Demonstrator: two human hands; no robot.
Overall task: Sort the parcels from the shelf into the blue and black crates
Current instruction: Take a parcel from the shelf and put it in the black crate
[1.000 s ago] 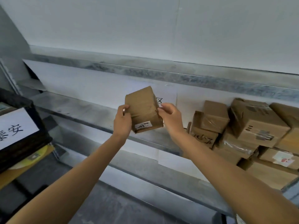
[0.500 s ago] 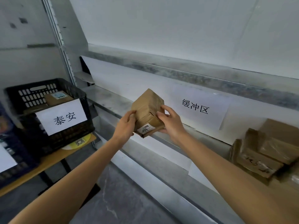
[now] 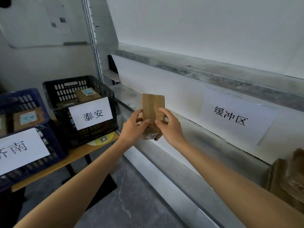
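Our two bare forearms reach forward from the bottom of the view, and our left hand (image 3: pixel 133 129) and right hand (image 3: pixel 171 129) meet on one small brown parcel (image 3: pixel 153 104) - each with thumb and fingers curled round a side of it, thumbs nearly touching on its taped face. The parcel is held upright in the air, in front of the metal shelf (image 3: pixel 189 125) and just to the right of the crates, with a white sticker (image 3: pixel 151 135) on its underside. At the lower right edge, blurred brown boxes (image 3: pixel 289 178) sit on the shelf. To our left a wooden table (image 3: pixel 74 155) carries the blue crate (image 3: pixel 19 96) and, beyond it, the black crate (image 3: pixel 97 130) - both bear white paper signs and both hold brown parcels. Farther back, a white sheet (image 3: pixel 233 116) with three characters hangs on the shelf's rear panel.
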